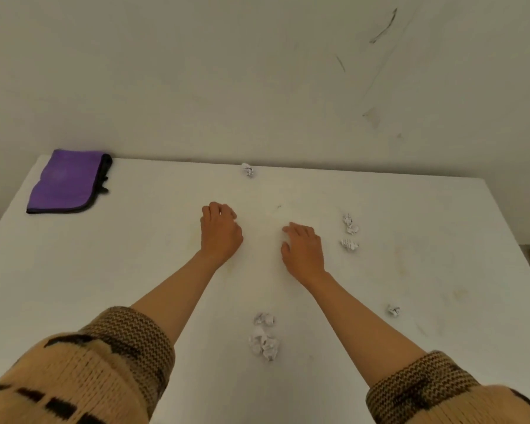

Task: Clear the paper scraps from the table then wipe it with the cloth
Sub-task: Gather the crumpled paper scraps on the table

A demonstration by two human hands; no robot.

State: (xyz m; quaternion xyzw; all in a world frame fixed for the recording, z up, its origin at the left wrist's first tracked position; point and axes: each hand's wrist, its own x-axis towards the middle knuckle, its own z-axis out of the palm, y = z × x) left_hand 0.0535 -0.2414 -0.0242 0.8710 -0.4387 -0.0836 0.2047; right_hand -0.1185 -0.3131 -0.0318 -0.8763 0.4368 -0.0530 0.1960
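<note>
Cloth (68, 182) at far-left corner of table (104, 270); scrap (248, 169) by far edge

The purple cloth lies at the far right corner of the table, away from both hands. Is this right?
No. The head view shows the purple cloth at the far left corner of the table, away from the left hand and right hand.

Scuffed off-white wall (257, 71), dark streak marks (383, 26) upper right

scuffed pale wall (257, 71), white table (74, 270)
</note>
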